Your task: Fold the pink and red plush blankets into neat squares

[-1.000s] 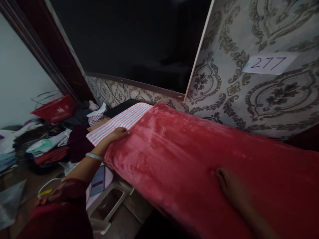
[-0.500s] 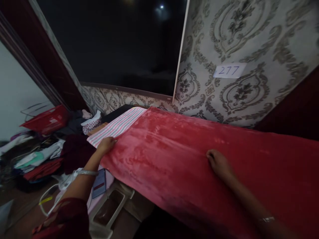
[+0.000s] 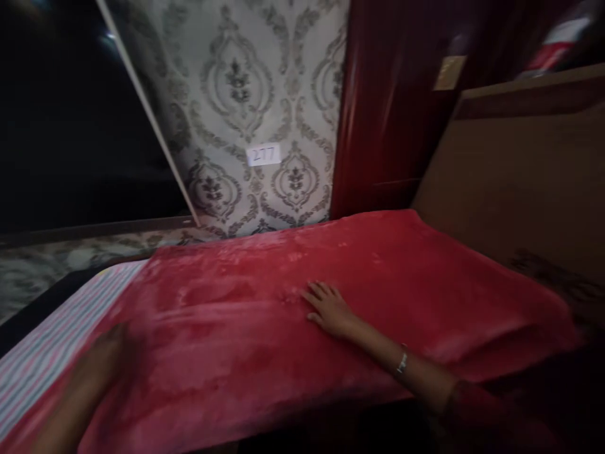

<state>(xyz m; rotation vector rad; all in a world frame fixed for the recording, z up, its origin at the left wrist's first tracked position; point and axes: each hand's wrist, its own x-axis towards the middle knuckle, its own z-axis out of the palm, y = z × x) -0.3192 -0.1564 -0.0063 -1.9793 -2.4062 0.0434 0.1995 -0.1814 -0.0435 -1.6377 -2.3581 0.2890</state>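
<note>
- One red plush blanket [image 3: 227, 366] lies spread below the paper label [image 3: 263, 154] marked 277; we presume a surface hidden underneath keeps it level.
- Our right hand [image 3: 328, 312], below and to the right of the label, rests palm down on the blanket, fingers fanned and gripping nothing. We judge that this posture suits steadying the pile across a wide patch rather than pinching it.
- Our left hand [image 3: 101, 356], well below and left of the label, is blurred at the blanket's left end; we cannot tell how far its fingers close or whether they hold any edge.
- Striped fabric [image 3: 66, 340], also lower left of the label, shows past the blanket's edge, probably as an underlayer.
- What looks like a cardboard box [image 3: 520, 170] stands right of the label, likely limiting room at that end.
</note>
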